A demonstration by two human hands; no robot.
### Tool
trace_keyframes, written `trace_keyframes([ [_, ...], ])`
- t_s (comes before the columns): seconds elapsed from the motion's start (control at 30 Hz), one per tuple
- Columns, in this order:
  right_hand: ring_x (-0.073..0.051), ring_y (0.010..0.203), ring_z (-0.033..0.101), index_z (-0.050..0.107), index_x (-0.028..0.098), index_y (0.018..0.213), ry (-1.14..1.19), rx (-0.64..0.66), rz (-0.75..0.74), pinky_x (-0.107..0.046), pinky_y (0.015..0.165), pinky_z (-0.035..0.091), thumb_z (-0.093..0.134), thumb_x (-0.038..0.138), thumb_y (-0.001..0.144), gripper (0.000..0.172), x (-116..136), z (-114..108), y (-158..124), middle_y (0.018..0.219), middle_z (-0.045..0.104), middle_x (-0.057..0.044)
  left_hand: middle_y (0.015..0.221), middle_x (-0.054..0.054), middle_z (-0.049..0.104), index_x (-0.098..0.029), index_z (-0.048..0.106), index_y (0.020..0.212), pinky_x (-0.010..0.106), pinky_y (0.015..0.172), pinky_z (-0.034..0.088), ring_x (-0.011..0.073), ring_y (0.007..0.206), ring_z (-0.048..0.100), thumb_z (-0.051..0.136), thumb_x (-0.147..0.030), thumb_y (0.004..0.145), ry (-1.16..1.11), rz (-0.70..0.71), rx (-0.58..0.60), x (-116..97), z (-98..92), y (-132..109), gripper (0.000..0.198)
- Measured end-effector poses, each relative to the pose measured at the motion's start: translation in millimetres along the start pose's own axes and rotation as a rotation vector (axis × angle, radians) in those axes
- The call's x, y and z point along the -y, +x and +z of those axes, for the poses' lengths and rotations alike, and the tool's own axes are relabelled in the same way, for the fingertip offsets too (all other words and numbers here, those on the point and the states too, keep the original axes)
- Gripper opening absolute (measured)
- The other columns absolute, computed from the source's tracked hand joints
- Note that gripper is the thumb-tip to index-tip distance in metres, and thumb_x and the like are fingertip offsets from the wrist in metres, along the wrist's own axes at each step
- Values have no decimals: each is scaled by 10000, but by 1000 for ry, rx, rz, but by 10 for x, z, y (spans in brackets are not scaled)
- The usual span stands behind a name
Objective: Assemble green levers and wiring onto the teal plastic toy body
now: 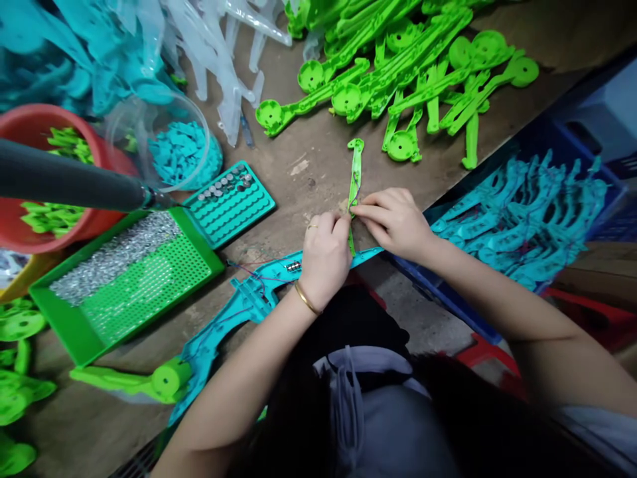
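Both my hands hold a thin bright green plastic part (pixel 355 174) that stands on edge on the brown table. My left hand (pixel 324 255) is closed around its lower end, with a ring and a gold bangle on it. My right hand (pixel 393 219) pinches the same part at its middle with fingertips pressed together. Under my left hand lies a long teal plastic shell (pixel 239 312) with thin wires and small batteries in it.
A heap of green parts (pixel 398 73) lies at the back, teal parts fill a blue crate (pixel 527 219) on the right. A green tray of small metal pieces (pixel 124 272), a teal battery tray (pixel 231 199), a red bowl (pixel 30 133) and a dark tool (pixel 74 182) stand left.
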State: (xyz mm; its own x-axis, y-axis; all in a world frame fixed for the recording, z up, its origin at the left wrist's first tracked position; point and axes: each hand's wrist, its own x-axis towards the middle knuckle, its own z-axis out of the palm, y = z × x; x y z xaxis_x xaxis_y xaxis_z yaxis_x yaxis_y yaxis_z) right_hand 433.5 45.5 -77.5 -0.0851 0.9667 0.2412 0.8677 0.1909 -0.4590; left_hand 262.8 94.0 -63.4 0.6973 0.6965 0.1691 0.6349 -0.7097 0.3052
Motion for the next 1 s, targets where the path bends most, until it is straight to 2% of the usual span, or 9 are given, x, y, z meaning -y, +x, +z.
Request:
trace_keyframes([
  [0.1,-228,961,542,669,227,1083,0,68,-10,-407,892,331,416,257,941,291,14,-29,92,1049,669,-71,1008,133,632,-114,635,1104,379,842,477,231,902,555,366,-109,917,-23,-18,10,-9,-6,-2,327],
  [0.27,-222,896,559,637,193,922,118,163,105,-364,839,345,512,260,863,153,49,-111,249,923,664,-62,1014,121,634,-129,621,1072,377,859,469,218,923,560,369,-121,923,-74,-60,12,-24,-18,-7,293],
  [0.57,-193,802,566,583,199,827,91,73,226,-334,782,327,527,230,829,63,192,-36,232,841,646,-39,964,133,642,-83,613,1058,365,848,480,226,909,565,363,-125,931,-107,-25,-22,-11,-18,-23,284],
  [0.67,-179,757,561,560,202,769,79,86,284,-324,740,306,555,204,781,14,225,-33,283,787,637,-18,977,136,641,-88,609,1068,369,844,479,227,911,561,346,-126,938,-108,-11,-20,-14,-18,-25,296],
  [0.8,-176,750,561,528,205,707,104,128,335,-313,708,289,560,193,745,52,250,-45,379,756,634,-6,980,142,637,-95,606,1060,385,852,472,234,922,555,337,-125,940,-119,-19,3,-19,-24,-24,296],
  [1.0,-203,827,566,556,202,732,62,161,306,-322,713,292,525,191,777,55,262,-64,400,814,648,-31,943,129,622,-122,618,991,396,851,463,238,906,547,343,-127,931,-131,-47,12,-3,-10,-4,281],
])
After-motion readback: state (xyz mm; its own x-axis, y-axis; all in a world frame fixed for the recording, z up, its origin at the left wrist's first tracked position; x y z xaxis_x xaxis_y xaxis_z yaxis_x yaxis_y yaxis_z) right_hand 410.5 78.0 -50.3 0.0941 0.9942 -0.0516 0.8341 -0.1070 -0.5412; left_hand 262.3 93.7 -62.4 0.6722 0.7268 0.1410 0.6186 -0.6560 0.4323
